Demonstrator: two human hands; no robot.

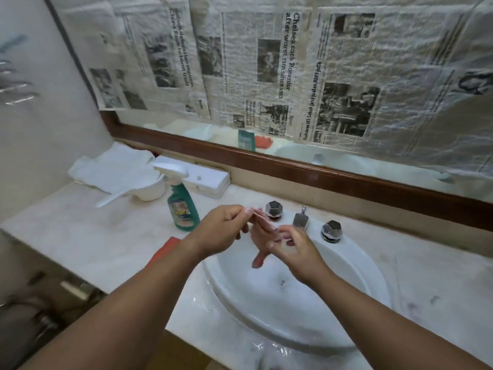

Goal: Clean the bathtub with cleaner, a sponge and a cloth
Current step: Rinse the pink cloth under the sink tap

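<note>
My two hands meet over the white sink basin (354,265) and hold no tool. My left hand (222,231) has its fingers curled round the straight fingers of my right hand (292,248), just in front of the tap spout (301,218). On the counter to the left stands a green spray bottle of cleaner (184,209) with a white trigger. A red sponge (165,251) lies at the counter edge, partly hidden by my left forearm. A white cloth (114,169) is bunched at the back left. No bathtub is in view.
Two chrome tap knobs (274,209) (331,231) flank the spout. A white scoop (145,190) and a flat white box (210,180) sit behind the bottle. The marble counter (80,236) runs left and right. Newspaper (266,62) covers the wood-framed mirror behind.
</note>
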